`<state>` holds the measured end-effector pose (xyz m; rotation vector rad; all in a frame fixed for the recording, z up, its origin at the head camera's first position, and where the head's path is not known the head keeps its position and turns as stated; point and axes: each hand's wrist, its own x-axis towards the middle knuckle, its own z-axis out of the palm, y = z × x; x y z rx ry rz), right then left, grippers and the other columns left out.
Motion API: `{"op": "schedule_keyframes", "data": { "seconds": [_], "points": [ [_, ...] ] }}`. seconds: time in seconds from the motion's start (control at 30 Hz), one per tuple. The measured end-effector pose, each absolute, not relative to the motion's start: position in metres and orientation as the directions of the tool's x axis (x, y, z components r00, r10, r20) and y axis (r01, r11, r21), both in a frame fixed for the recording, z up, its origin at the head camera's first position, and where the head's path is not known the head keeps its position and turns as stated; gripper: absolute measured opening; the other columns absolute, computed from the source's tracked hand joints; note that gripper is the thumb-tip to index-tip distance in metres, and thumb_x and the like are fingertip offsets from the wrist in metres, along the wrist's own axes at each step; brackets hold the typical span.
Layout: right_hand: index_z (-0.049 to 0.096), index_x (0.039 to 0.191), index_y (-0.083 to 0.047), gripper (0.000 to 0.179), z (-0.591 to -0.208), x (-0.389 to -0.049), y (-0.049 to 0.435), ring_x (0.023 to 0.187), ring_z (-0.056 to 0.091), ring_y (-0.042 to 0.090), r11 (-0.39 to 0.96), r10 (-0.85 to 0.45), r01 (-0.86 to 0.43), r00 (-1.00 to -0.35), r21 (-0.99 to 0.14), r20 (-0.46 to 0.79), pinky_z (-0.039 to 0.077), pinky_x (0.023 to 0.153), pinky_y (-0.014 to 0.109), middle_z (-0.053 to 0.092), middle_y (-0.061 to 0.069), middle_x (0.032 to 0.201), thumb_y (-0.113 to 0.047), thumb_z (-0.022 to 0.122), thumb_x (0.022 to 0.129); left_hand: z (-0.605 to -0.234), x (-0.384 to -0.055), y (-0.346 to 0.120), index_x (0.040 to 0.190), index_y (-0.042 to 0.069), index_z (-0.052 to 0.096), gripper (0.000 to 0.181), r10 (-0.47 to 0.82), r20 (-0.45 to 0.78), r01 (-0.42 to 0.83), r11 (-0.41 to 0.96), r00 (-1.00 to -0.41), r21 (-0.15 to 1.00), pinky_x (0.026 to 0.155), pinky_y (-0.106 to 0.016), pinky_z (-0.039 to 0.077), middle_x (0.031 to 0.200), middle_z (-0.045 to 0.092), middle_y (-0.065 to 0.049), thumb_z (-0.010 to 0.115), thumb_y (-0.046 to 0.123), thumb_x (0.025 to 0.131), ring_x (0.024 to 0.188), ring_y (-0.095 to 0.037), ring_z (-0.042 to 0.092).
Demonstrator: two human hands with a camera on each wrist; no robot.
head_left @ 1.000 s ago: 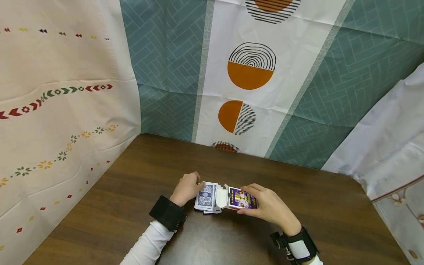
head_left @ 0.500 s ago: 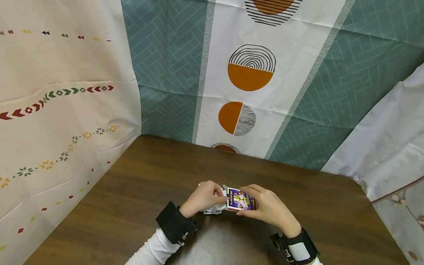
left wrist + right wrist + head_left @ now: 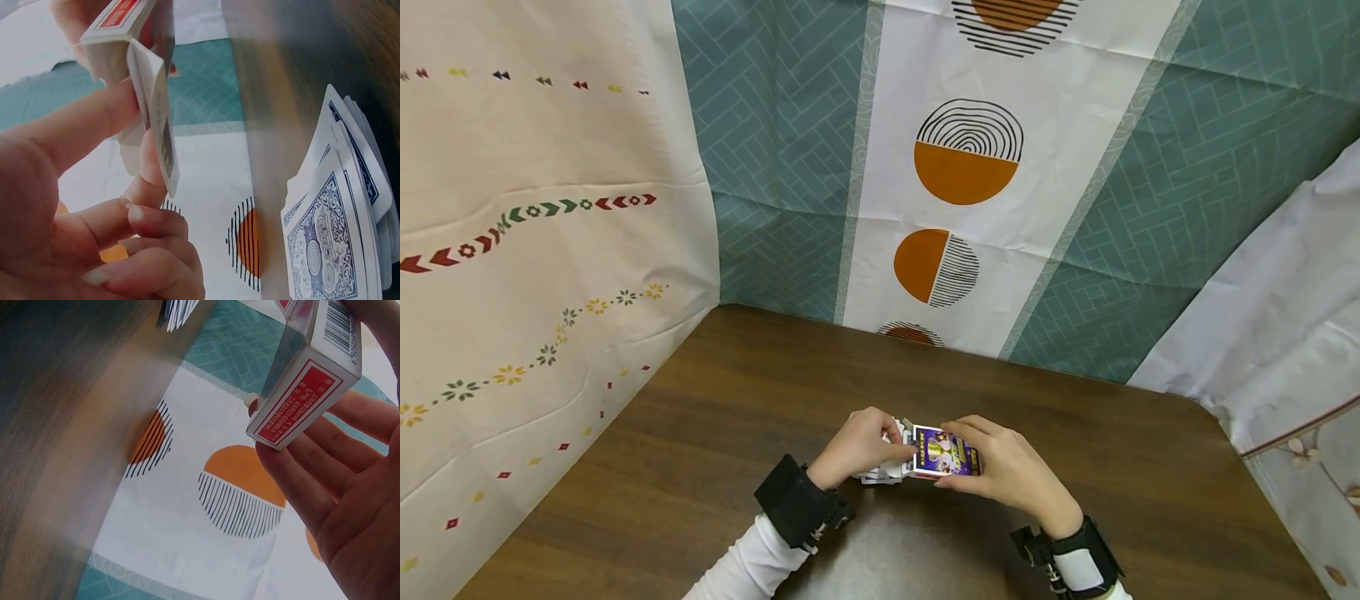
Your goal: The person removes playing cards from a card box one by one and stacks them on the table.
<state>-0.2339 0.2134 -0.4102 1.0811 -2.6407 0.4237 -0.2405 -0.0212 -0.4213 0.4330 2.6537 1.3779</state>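
A purple and white playing-card box lies at the middle of the table in the head view, its left end uncovered. My right hand grips it from the right by its long edges. The white end flap stands out from the box in the left wrist view, and my left hand pinches it between thumb and forefinger. The other left fingers curl below it. Just beneath the left hand is a loose pile of blue-backed playing cards, mostly hidden in the head view.
The brown wooden table runs back to a hanging teal and white cloth. A cream patterned cloth borders the left side, and a white cloth drapes at the right.
My left hand has moved right, from the card pile to the box's flap, and now covers most of the pile. The right hand and the box have hardly moved.
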Motion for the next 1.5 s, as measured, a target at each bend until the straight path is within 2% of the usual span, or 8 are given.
{"op": "schedule_keyframes", "data": {
  "seconds": [0.3, 0.53, 0.63, 0.8, 1.0, 1.1, 1.27, 1.5],
  "points": [
    [0.065, 0.117, -0.013, 0.065, -0.409, -0.235, 0.214, 0.081, 0.058, 0.004, 0.692, -0.627, -0.698, -0.708, -0.186, 0.324, 0.052, 0.069, 0.020, 0.065, -0.002, 0.109, -0.057, 0.077, 0.072, -0.421, -0.249, -0.034, 0.075, 0.002, 0.068, 0.021, 0.426, -0.116, 0.074, 0.404, -0.897, 0.912, 0.052, -0.023, 0.030, 0.069, 0.052, 0.002, 0.070, 0.019, 0.087, 0.058, -0.010, 0.042],
    [0.065, 0.118, -0.012, 0.065, -0.409, -0.236, 0.217, 0.083, 0.058, 0.006, 0.704, -0.610, -0.682, -0.724, -0.199, 0.323, 0.052, 0.069, 0.020, 0.066, -0.001, 0.110, -0.049, 0.083, 0.069, -0.414, -0.259, -0.064, 0.066, 0.001, 0.056, 0.031, 0.515, -0.111, 0.105, 0.371, -0.850, 0.923, 0.058, -0.027, 0.025, 0.065, 0.036, 0.002, 0.062, 0.016, 0.093, 0.061, -0.013, 0.033],
    [0.065, 0.118, -0.011, 0.065, -0.409, -0.237, 0.216, 0.083, 0.057, 0.006, 0.708, -0.606, -0.678, -0.727, -0.199, 0.321, 0.052, 0.070, 0.021, 0.066, -0.001, 0.110, -0.048, 0.084, 0.068, -0.409, -0.262, -0.077, 0.070, 0.001, 0.057, 0.028, 0.519, -0.105, 0.115, 0.375, -0.848, 0.920, 0.061, -0.029, 0.026, 0.068, 0.037, 0.002, 0.059, 0.014, 0.095, 0.065, -0.014, 0.035],
    [0.066, 0.117, -0.012, 0.065, -0.410, -0.237, 0.216, 0.082, 0.057, 0.005, 0.703, -0.610, -0.685, -0.719, -0.190, 0.334, 0.052, 0.070, 0.021, 0.066, -0.002, 0.109, -0.051, 0.083, 0.068, -0.406, -0.265, -0.092, 0.088, -0.002, 0.066, 0.021, 0.465, -0.123, 0.076, 0.388, -0.877, 0.919, 0.063, -0.028, 0.031, 0.077, 0.047, -0.001, 0.055, 0.013, 0.096, 0.073, -0.016, 0.042],
    [0.066, 0.117, -0.011, 0.065, -0.411, -0.237, 0.215, 0.081, 0.057, 0.005, 0.700, -0.612, -0.688, -0.716, -0.191, 0.335, 0.051, 0.068, 0.020, 0.066, -0.001, 0.109, -0.050, 0.083, 0.068, -0.405, -0.266, -0.104, 0.107, -0.003, 0.065, 0.023, 0.436, -0.124, 0.050, 0.366, -0.892, 0.929, 0.072, -0.030, 0.045, 0.091, 0.059, -0.006, 0.050, 0.013, 0.099, 0.085, -0.024, 0.055],
    [0.066, 0.116, -0.011, 0.064, -0.411, -0.237, 0.216, 0.081, 0.057, 0.005, 0.693, -0.617, -0.695, -0.709, -0.191, 0.340, 0.050, 0.067, 0.020, 0.066, -0.001, 0.108, -0.050, 0.083, 0.069, -0.406, -0.268, -0.106, 0.109, -0.005, 0.062, 0.023, 0.433, -0.121, 0.032, 0.330, -0.893, 0.943, 0.076, -0.032, 0.048, 0.094, 0.061, -0.009, 0.048, 0.011, 0.099, 0.086, -0.026, 0.060],
    [0.066, 0.116, -0.011, 0.062, -0.412, -0.237, 0.217, 0.080, 0.057, 0.005, 0.691, -0.623, -0.699, -0.705, -0.184, 0.339, 0.049, 0.067, 0.020, 0.066, -0.001, 0.107, -0.053, 0.079, 0.072, -0.411, -0.273, -0.107, 0.108, -0.010, 0.057, 0.020, 0.397, -0.097, 0.013, 0.267, -0.913, 0.964, 0.069, -0.027, 0.045, 0.084, 0.063, -0.011, 0.045, 0.005, 0.099, 0.074, -0.017, 0.063],
    [0.065, 0.117, -0.010, 0.064, -0.413, -0.237, 0.220, 0.080, 0.056, 0.005, 0.718, -0.606, -0.672, -0.731, -0.178, 0.315, 0.049, 0.067, 0.020, 0.066, -0.001, 0.108, -0.052, 0.080, 0.071, -0.424, -0.278, -0.104, 0.113, -0.005, 0.065, 0.023, 0.191, -0.009, 0.051, 0.306, -0.981, 0.951, 0.068, -0.027, 0.049, 0.092, 0.066, -0.012, 0.055, 0.008, 0.097, 0.074, -0.014, 0.058]
  ]
}}
